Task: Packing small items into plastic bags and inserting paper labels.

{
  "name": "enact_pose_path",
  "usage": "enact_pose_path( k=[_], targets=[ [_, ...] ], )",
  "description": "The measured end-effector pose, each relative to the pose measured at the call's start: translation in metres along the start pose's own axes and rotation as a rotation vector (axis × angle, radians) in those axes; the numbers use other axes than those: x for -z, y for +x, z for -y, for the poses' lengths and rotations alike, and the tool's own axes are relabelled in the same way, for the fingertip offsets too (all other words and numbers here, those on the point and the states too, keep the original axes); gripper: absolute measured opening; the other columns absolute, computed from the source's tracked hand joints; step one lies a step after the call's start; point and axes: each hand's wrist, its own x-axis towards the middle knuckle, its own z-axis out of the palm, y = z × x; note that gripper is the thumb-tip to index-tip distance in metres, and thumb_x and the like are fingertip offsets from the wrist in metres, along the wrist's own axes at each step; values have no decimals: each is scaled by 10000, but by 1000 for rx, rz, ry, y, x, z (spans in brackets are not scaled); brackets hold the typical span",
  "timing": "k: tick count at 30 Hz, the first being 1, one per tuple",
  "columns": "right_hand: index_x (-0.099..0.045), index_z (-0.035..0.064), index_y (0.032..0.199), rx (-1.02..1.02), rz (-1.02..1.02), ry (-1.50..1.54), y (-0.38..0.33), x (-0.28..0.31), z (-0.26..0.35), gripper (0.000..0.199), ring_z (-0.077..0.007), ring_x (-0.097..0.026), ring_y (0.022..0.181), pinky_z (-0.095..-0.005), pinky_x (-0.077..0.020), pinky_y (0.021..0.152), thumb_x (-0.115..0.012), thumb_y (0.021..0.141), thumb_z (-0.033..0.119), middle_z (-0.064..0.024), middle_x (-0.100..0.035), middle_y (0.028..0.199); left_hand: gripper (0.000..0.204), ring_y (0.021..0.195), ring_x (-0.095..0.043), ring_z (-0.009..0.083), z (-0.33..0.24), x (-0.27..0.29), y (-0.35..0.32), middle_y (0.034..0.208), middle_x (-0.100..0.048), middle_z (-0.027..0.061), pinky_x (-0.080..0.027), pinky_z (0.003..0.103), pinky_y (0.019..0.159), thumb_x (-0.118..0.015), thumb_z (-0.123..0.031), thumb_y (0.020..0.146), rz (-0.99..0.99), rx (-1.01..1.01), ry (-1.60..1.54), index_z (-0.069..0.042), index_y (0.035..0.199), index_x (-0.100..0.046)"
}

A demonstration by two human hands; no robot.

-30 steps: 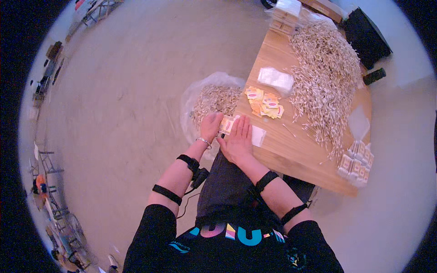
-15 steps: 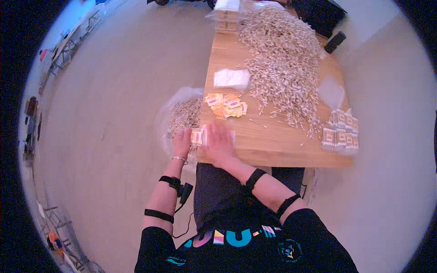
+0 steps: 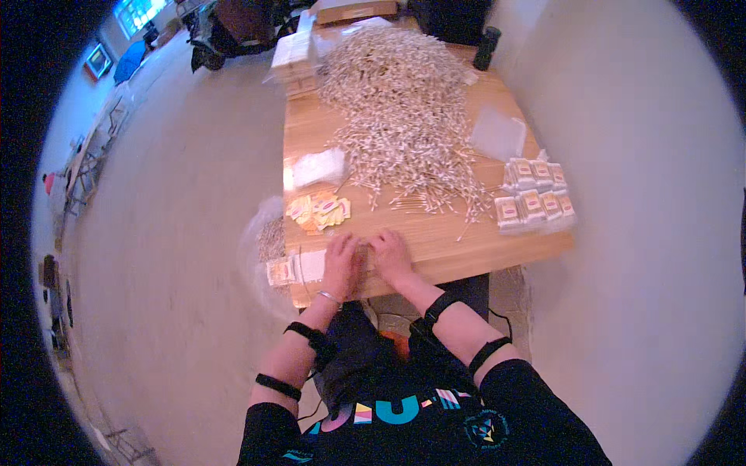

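Note:
A clear plastic packet of cotton swabs point(image 3: 311, 266) with an orange-and-white label lies at the near left corner of the table, its labelled end reaching past the left edge. My left hand point(image 3: 342, 264) is closed over the packet's right part. Close beside it, my right hand point(image 3: 391, 258) has its fingers curled at the packet's right end, where clear film seems to be pinched. The fingertips of both hands are partly hidden. Just beyond the left hand lies a loose pile of orange and yellow label cards point(image 3: 318, 211).
Loose cotton swabs point(image 3: 404, 116) heap over the wooden table point(image 3: 435, 252). Filled packets point(image 3: 536, 203) stand stacked at the right edge. Flat plastic bags point(image 3: 318, 167) lie at left, white packs point(image 3: 295, 58) behind. A bag of swabs point(image 3: 268, 241) sits below the left edge.
My left hand has moved right, from the packet's labelled end onto its right part. My right hand has shifted to the packet's right end. The view has turned, showing more of the room behind.

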Motion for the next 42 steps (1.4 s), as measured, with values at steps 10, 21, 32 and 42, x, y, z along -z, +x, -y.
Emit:
enact_pose_path(
  k=[10, 21, 32, 42],
  targets=[
    [-485, 58, 1184, -617, -393, -276, -8, 91, -112, 445, -407, -362, 1150, -512, -257, 989, -580, 771, 195, -195, -385, 1263, 114, 864, -503, 263, -31, -20, 7, 856, -551, 58, -394, 385, 764, -625, -134, 736, 85, 65, 20, -118, 847, -609],
    [-604, 70, 1032, -66, -104, 124, 18, 60, -61, 284, -325, -451, 1088, -427, -370, 943, -533, 757, 66, -147, -489, 1168, 97, 887, -492, 268, -35, -20, 8, 874, -550, 59, -387, 389, 784, -617, -156, 759, 122, 94, 46, -121, 849, -605],
    [-456, 43, 1173, -424, -164, -427, 31, 108, -157, 367, -387, -419, 1107, -446, -346, 942, -474, 811, 96, -180, -427, 1227, 101, 883, -489, 274, -34, -20, 8, 866, -539, 52, -389, 389, 788, -609, -156, 757, 100, 61, 40, -135, 855, -598],
    [-552, 52, 1045, -62, 45, -26, 11, 53, -57, 276, -325, -476, 1004, -420, -402, 867, -506, 773, 55, -137, -509, 1048, 164, 977, -471, 303, -34, -19, 8, 986, -545, 77, -380, 407, 852, -598, -131, 766, 124, 102, -12, -124, 930, -588]
  ],
)
